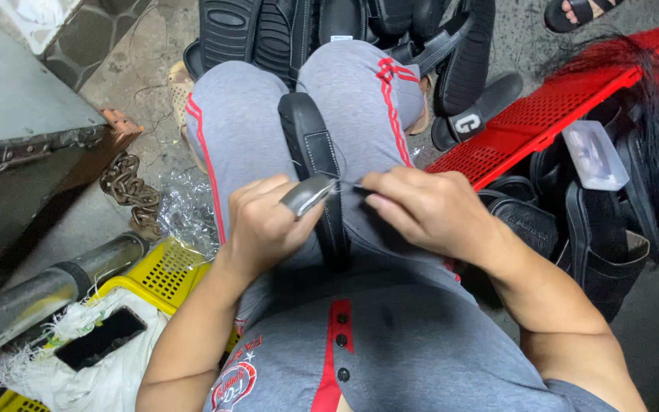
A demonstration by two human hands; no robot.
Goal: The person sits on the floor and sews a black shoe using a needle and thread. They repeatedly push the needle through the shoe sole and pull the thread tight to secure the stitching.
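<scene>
Black sandal strap (316,164): laid lengthwise across lap, between grey-trousered thighs. Left hand (268,221): fingers closed round small metal tool (308,195). Right hand (429,210): fingers pinching thin thread-like bit at tool tip. Step judged: trimming strap edge. Red crate (543,114): black sandals beneath. Yellow basket (163,271): contents unclear.

A small footwear workshop: heaped black rubber slide sandals (284,30), a red perforated plastic crate (551,114), bare concrete floor (127,69)
</scene>
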